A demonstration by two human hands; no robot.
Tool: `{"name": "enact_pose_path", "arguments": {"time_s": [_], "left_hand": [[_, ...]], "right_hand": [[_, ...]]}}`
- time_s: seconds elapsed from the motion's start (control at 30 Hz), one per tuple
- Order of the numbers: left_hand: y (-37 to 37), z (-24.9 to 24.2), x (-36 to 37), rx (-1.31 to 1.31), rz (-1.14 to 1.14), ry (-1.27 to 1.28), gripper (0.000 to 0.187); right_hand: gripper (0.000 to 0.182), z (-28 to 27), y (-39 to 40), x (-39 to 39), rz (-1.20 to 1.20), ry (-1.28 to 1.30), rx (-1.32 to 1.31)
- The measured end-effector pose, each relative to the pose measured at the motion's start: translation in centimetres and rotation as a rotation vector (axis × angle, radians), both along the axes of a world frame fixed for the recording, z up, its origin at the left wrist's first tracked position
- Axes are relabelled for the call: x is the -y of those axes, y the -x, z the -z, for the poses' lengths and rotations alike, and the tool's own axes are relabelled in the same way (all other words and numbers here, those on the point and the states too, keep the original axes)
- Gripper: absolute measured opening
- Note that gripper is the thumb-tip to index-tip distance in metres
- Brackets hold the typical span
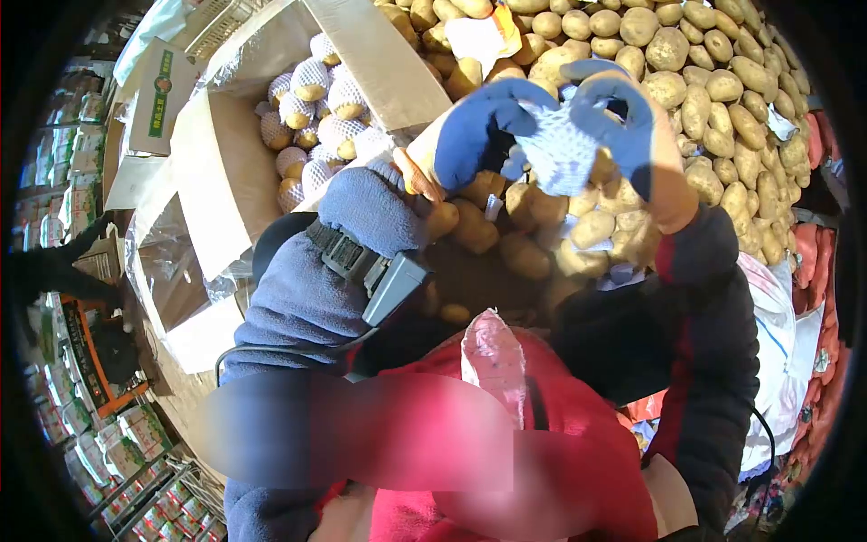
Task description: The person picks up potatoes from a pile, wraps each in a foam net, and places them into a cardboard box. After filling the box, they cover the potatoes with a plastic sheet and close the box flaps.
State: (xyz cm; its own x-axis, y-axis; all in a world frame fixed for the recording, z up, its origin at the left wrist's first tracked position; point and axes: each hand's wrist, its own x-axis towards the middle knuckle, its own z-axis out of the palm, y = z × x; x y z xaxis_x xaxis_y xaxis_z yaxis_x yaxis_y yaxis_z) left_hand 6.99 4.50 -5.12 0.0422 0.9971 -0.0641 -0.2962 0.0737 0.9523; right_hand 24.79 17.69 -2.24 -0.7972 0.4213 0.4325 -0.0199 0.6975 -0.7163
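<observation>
A white foam net sleeve [558, 149] is stretched between my two gloved hands, above the near edge of a potato heap. My left hand [479, 131], in a blue and orange glove, is closed on the sleeve's left side. On the other side, my right hand [623, 126] has its blue-gloved fingers curled round the sleeve's upper right edge. Whether a potato sits inside the sleeve I cannot tell. Below the hands lie loose potatoes [524, 256] in shadow. A cardboard box [217, 167] left of my left hand holds several potatoes in foam nets [341, 135].
The potato heap [713, 90] spreads across the back and right. White sacks [772, 316] and red net sacks [813, 262] stand at the right. Another carton [158, 99] is behind the open box. Stacked packages [86, 194] line the far left, near an orange-framed device [99, 357].
</observation>
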Motion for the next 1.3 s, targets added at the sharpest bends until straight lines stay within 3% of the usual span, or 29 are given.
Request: {"name": "enact_pose_path", "arguments": {"time_s": [0.07,0.1,0.13,0.2,0.23,0.3,0.37,0.47,0.5,0.57,0.6,0.7,0.8,0.83,0.9,0.97,1.0,1.1,1.13,1.2,1.23,1.27,1.3], "left_hand": [[0.4,0.4,0.2,-0.217,0.147,-0.071,0.038],[0.6,0.3,0.3,-0.376,0.187,-0.158,0.032],[0.6,0.2,0.5,-0.694,0.126,-0.467,0.026],[1.3,-0.9,0.0,-0.299,0.016,-0.191,0.022],[1.7,-2.1,0.0,-0.080,-0.054,-0.041,0.022],[4.0,-2.7,0.2,0.016,-0.058,0.000,0.023],[3.9,-3.9,1.0,-0.021,-0.133,-0.115,0.022],[2.7,-5.2,0.9,-0.010,-0.250,-0.266,0.020],[2.1,-4.7,-0.3,-0.033,-0.382,-0.471,0.020],[1.6,-3.6,-0.6,0.203,-0.457,-0.546,0.020],[1.7,-4.5,0.1,0.461,-0.409,-0.407,0.020],[1.6,-3.6,-0.3,0.415,-0.521,-0.362,0.022],[1.6,-1.7,-1.2,0.259,-0.610,-0.509,0.018],[2.2,-2.1,-0.8,0.290,-0.598,-0.418,0.020],[3.6,-3.0,0.0,0.361,-0.572,-0.238,0.025],[4.8,-3.6,0.2,0.504,-0.535,-0.255,0.022],[5.0,-4.3,0.8,0.265,-0.602,-0.151,0.022],[5.7,-1.7,0.2,0.145,-0.573,-0.273,0.024],[5.9,-0.7,-0.3,0.355,-0.491,-0.209,0.025],[4.8,-1.3,-0.3,0.167,-0.575,-0.062,0.026],[4.5,-1.2,-0.3,0.040,-0.497,-0.020,0.027],[3.7,-1.3,-0.7,-0.093,-0.423,0.020,0.028],[2.2,-1.3,-0.7,-0.105,-0.322,-0.064,0.044]], "right_hand": [[0.017,-0.2,0.0,0.0,0.065,0.564,0.054],[0.016,0.1,0.0,0.1,0.001,0.624,-0.039],[0.016,0.4,0.2,-0.2,-0.004,0.630,-0.037],[0.024,1.2,0.5,-1.1,0.014,0.677,0.128],[0.025,2.4,0.7,-1.7,0.002,0.617,0.185],[0.027,6.8,0.7,-1.8,-0.031,0.318,0.362],[0.029,12.7,0.5,-1.7,-0.147,-0.086,0.551],[0.031,20.3,-0.3,-1.3,-0.343,-0.485,0.793],[0.032,22.1,-1.0,-0.9,-0.378,-0.581,0.860],[0.034,26.0,-1.8,-0.2,-0.404,-0.719,0.968],[0.035,26.8,-1.9,-0.1,-0.417,-0.768,1.000],[0.038,29.0,-1.5,-0.3,-0.397,-0.847,1.068],[0.041,29.7,-0.3,-1.0,-0.375,-0.851,1.094],[0.042,29.8,0.4,-1.2,-0.365,-0.846,1.080],[0.044,29.6,1.3,-2.0,-0.335,-0.801,1.036],[0.046,27.4,3.3,-2.8,-0.287,-0.686,0.951],[0.047,25.4,3.3,-2.8,-0.242,-0.627,0.923],[0.050,17.9,3.8,-3.7,-0.064,-0.396,0.746],[0.051,13.7,4.0,-3.6,-0.024,-0.274,0.672],[0.053,6.8,3.5,-3.2,-0.016,0.090,0.546],[0.060,4.3,2.6,-3.8,-0.115,0.511,0.499],[0.060,2.0,1.4,-3.5,-0.083,0.501,0.486],[0.062,0.0,0.4,-2.7,-0.122,0.681,0.365]]}}
